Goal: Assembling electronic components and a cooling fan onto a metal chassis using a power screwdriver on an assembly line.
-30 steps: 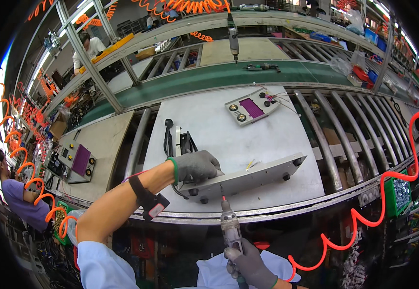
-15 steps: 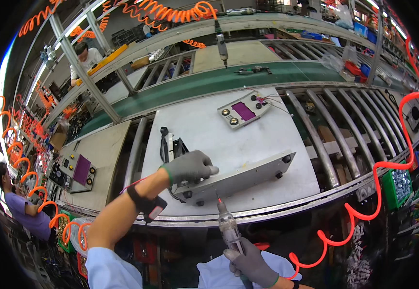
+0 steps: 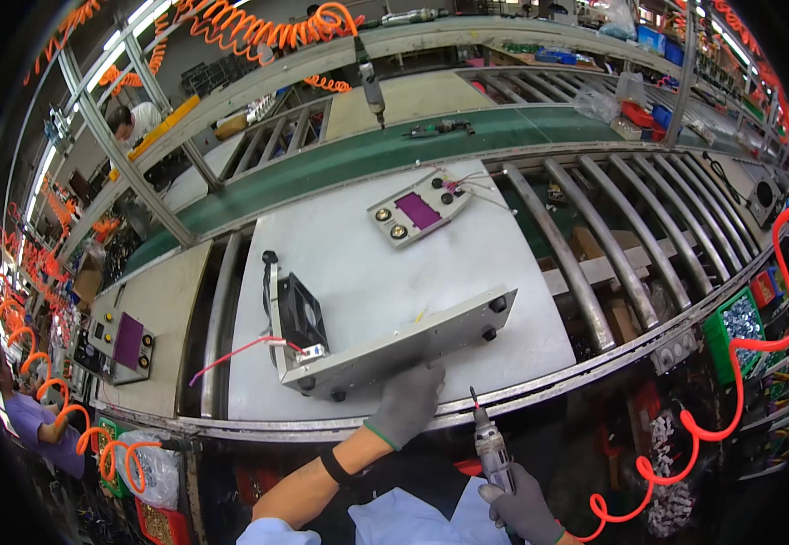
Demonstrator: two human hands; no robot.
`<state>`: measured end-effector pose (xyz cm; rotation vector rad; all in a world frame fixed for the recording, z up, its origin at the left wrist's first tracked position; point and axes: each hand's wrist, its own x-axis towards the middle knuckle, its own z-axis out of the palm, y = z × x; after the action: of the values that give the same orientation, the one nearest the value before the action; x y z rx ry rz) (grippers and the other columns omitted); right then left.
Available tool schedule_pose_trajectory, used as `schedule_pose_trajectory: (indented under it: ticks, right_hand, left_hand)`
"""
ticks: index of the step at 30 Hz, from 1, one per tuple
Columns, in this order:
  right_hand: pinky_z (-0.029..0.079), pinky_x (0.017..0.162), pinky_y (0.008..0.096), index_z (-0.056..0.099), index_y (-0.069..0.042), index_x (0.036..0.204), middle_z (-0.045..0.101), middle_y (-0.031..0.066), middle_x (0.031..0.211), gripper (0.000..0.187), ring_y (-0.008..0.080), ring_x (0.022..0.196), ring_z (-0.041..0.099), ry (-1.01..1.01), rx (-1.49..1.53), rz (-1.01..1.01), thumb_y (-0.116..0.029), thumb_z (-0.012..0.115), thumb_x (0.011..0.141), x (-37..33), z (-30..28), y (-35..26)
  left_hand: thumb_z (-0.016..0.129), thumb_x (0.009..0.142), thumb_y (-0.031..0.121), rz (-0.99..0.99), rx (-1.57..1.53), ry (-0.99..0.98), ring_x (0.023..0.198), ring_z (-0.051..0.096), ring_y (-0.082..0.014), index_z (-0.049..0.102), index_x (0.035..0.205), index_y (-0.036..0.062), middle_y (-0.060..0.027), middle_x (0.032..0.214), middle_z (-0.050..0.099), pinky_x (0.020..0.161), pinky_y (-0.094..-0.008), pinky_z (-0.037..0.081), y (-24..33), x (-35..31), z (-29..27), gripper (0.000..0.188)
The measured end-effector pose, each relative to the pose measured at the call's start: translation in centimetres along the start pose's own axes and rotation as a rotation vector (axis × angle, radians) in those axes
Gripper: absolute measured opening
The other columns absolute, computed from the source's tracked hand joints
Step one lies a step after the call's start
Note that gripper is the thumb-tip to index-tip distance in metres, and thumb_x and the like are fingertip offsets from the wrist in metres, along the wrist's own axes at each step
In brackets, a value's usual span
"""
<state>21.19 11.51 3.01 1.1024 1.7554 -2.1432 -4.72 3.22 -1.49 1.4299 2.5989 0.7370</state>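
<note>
A grey sheet-metal chassis (image 3: 399, 346) stands on its long edge on a white board (image 3: 322, 232), black feet facing me. A black fan (image 3: 302, 309) sits at its left end, where a red wire (image 3: 242, 348) comes out by a white connector. My left hand (image 3: 410, 404), in a grey glove, is at the chassis's near face, fingers closed together; anything between the fingertips is hidden. My right hand (image 3: 523, 507), also gloved, grips a power screwdriver (image 3: 493, 447). Its bit points up, apart from the chassis. A front panel (image 3: 417, 207) with a purple window lies behind.
Metal rollers (image 3: 585, 263) run to the right of the board. A red coiled hose (image 3: 685, 454) hangs at the right, beside a green bin (image 3: 738, 331) of small metal parts. Another screwdriver (image 3: 372, 86) hangs above the green belt (image 3: 322, 154). Co-workers are at the left.
My left hand has moved from the chassis's top edge to its near face, uncovering the fan and red wire. The screwdriver in my right hand has shifted right, away from the chassis. The view has shifted.
</note>
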Motion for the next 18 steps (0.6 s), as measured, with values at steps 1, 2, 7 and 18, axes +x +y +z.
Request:
schedule_pose_trajectory:
  ticks: [1, 2, 7, 18]
  right_hand:
    - [0.044, 0.046, 0.0257, 0.055, -0.005, 0.112, 0.056, 0.002, 0.072, 0.031, 0.0091, 0.052, 0.054, 0.019, 0.031, -0.02, -0.021, 0.069, 0.091, -0.1, 0.1, 0.0]
    - [0.04, 0.044, 0.0242, 0.057, -0.006, 0.112, 0.054, -0.0003, 0.071, 0.028, 0.0068, 0.049, 0.049, 0.037, 0.059, -0.044, -0.02, 0.069, 0.091, -0.2, 0.1, 0.0]
    - [0.04, 0.044, 0.0253, 0.056, -0.009, 0.114, 0.051, -0.0011, 0.07, 0.03, 0.0073, 0.05, 0.048, 0.01, 0.041, -0.097, -0.022, 0.07, 0.091, 0.2, 0.5, 0.2]
    - [0.047, 0.051, 0.0297, 0.058, -0.008, 0.115, 0.06, 0.0037, 0.077, 0.041, 0.0123, 0.057, 0.057, -0.039, -0.198, -0.292, -0.029, 0.076, 0.085, 2.0, 2.2, 2.2]
  left_hand:
    - [0.061, 0.088, 0.014, 0.044, 0.006, 0.035, 0.079, 0.066, -0.0392, 0.062, 0.092, 0.0063, -0.0191, 0.081, 0.064, 0.07, -0.0513, 0.053, 0.1, -0.1, 0.0, 0.008]
    - [0.062, 0.088, 0.015, 0.001, 0.012, 0.008, 0.08, 0.066, -0.0391, 0.064, 0.094, 0.0058, -0.0196, 0.084, 0.065, 0.071, -0.0495, 0.053, 0.2, -0.2, -0.2, 0.011]
    - [0.068, 0.088, 0.015, -0.241, -0.458, -0.101, 0.076, 0.068, -0.019, 0.065, 0.101, 0.0014, -0.0109, 0.085, 0.068, 0.068, -0.0362, 0.055, 1.1, -0.4, -3.2, 0.019]
    - [0.07, 0.093, 0.024, -0.65, -0.986, -0.286, 0.071, 0.064, -0.0065, 0.068, 0.108, -0.0018, -0.0032, 0.088, 0.068, 0.061, -0.0218, 0.052, -2.4, -3.5, -5.8, 0.03]
